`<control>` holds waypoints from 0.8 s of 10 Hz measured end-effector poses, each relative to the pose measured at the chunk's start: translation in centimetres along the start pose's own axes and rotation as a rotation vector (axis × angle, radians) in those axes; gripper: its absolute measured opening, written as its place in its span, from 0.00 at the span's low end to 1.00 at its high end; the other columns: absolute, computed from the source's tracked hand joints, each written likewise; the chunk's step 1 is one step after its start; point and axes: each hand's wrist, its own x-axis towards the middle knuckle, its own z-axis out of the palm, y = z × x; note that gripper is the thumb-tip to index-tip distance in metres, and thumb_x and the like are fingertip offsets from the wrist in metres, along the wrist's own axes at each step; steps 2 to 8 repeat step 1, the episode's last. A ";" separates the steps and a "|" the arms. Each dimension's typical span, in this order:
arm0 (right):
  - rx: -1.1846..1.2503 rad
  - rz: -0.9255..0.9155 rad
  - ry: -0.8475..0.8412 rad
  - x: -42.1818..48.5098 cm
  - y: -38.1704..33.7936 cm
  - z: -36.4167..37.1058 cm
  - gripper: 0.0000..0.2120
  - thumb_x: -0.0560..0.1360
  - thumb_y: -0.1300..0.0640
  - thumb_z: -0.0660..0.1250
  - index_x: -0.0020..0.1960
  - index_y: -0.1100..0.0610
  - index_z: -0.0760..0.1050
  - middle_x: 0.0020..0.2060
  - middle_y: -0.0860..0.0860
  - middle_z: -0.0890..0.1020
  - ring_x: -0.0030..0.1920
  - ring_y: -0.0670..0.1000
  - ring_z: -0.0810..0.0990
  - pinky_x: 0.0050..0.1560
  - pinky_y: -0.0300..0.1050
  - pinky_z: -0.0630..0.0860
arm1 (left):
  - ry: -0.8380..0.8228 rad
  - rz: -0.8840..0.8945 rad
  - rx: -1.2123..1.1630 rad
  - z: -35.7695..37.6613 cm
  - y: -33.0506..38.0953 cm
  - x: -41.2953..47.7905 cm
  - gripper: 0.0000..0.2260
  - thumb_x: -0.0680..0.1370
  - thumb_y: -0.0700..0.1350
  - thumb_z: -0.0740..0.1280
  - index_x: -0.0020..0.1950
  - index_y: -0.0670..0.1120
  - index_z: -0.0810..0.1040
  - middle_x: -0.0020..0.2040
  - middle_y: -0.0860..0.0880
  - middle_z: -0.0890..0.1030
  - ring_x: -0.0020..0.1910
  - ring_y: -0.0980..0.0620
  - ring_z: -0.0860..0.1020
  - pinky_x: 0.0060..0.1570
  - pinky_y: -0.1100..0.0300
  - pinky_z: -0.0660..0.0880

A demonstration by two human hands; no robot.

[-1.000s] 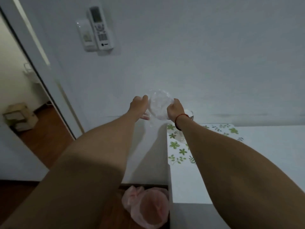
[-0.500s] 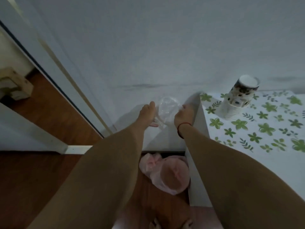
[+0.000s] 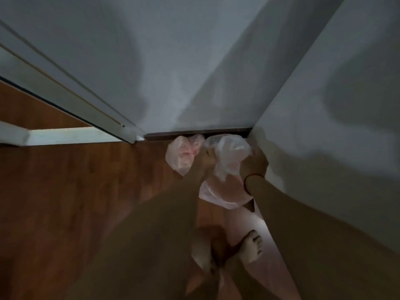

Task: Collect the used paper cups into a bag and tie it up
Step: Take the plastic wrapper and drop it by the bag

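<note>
Where you stand: your bare foot (image 3: 252, 246) is planted on the brown wooden floor (image 3: 86, 191) close beside the white cabinet side (image 3: 324, 126). I judge that this lets you stoop straight over the corner.
Arms: both reach down and forward, converging so your two hands meet on one thing.
Left hand (image 3: 206, 158): its fingers are curled in and pinch the left edge of the clear thin plastic bag (image 3: 229, 152). Blur hides the single fingers.
Right hand (image 3: 254, 163): it is closed round the bag's right side, knuckles up, with a thin band at the wrist.
Clear bag: you hold it between your hands, low, just above the pink crumpled plastic bag (image 3: 181, 154). A grip on each side looks meant either to spread the mouth or to gather it; I cannot tell which.
Paper cups: none show plainly, and whether any lie inside the film cannot be told.
Pink bag: it lies on the floor, tucked into the corner between cabinet and wall, up against the dark skirting board (image 3: 194, 133).
Beyond: the pale wall (image 3: 173, 61) and, to the left, a white door frame (image 3: 65, 94).
</note>
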 end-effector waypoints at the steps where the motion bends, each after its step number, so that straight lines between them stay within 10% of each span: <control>1: 0.093 0.093 0.029 4.2 5.5 2.1 0.17 0.81 0.62 0.54 0.67 0.58 0.74 0.64 0.55 0.77 0.65 0.54 0.73 0.63 0.32 0.67 | -0.008 -0.031 0.052 3.4 -3.8 4.3 0.17 0.84 0.45 0.52 0.67 0.36 0.69 0.64 0.35 0.74 0.59 0.41 0.76 0.62 0.45 0.74; 8: 0.093 0.093 0.029 4.2 5.5 2.1 0.17 0.81 0.62 0.54 0.67 0.58 0.74 0.64 0.55 0.77 0.65 0.54 0.73 0.63 0.32 0.67 | -0.008 -0.031 0.052 3.4 -3.8 4.3 0.17 0.84 0.45 0.52 0.67 0.36 0.69 0.64 0.35 0.74 0.59 0.41 0.76 0.62 0.45 0.74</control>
